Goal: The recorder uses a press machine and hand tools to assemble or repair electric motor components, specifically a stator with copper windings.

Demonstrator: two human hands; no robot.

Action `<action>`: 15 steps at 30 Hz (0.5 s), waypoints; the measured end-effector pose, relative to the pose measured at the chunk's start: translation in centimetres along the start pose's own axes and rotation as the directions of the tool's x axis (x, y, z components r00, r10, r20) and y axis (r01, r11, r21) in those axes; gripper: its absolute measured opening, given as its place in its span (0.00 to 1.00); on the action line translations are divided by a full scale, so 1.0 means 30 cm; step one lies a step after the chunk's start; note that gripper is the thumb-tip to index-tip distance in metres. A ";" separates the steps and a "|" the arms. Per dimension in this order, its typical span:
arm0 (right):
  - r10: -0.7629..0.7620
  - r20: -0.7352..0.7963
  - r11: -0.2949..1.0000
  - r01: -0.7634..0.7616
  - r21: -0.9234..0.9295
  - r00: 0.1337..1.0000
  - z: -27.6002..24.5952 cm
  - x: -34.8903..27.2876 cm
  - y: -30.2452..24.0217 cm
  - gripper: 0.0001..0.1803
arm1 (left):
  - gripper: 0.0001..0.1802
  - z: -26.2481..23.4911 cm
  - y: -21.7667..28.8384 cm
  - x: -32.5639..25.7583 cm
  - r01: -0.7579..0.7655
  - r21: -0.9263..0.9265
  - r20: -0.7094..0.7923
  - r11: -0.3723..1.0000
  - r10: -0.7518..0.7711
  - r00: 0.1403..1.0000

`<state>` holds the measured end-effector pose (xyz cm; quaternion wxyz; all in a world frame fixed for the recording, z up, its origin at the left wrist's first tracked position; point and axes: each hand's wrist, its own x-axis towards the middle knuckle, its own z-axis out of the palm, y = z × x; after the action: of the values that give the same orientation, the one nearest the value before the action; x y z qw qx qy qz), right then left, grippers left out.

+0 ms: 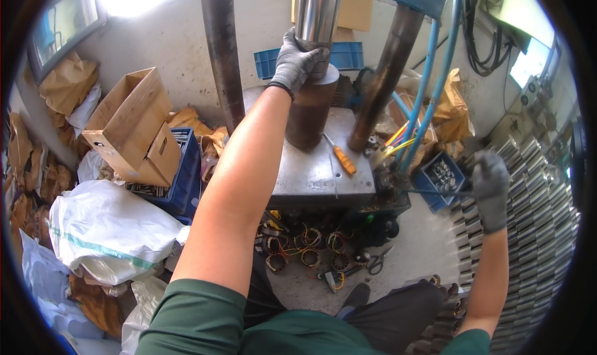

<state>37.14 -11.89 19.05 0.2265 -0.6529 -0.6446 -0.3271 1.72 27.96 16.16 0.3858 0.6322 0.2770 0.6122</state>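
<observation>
Grey-gloved left hand [295,62] | half-curled around cylinder [318,14] | right hand [490,184] | clenching lever [440,192]

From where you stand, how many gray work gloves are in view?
2: one gray glove on the left hand, against the shiny cylinder; one, blurred, on the right hand, near the dark rod. More could be hidden.

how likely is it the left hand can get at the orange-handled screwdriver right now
Probably yes, if the left hand lets go of the shiny metal cylinder: the screwdriver lies on the grey plate, and nothing seems to cover its handle.
</observation>
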 end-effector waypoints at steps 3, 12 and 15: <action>-0.025 0.291 0.984 -0.029 0.178 0.956 -0.104 -0.230 -0.097 0.13 | 0.62 -0.021 -0.010 0.009 -0.024 0.028 -0.059 0.999 0.026 0.998; 0.117 0.737 0.941 -0.312 0.132 0.665 -0.205 -0.636 -0.317 0.07 | 0.53 0.058 0.050 -0.016 -0.104 0.031 -0.044 0.994 0.105 0.993; 0.162 0.694 0.946 -0.311 0.093 0.701 -0.179 -0.634 -0.329 0.09 | 0.47 0.036 0.069 -0.027 -0.120 -0.038 -0.033 0.992 0.118 0.992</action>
<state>27.50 -28.27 7.80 0.0816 -0.7778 -0.6223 0.0332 2.45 25.99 17.47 0.3569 0.6302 0.2323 0.6493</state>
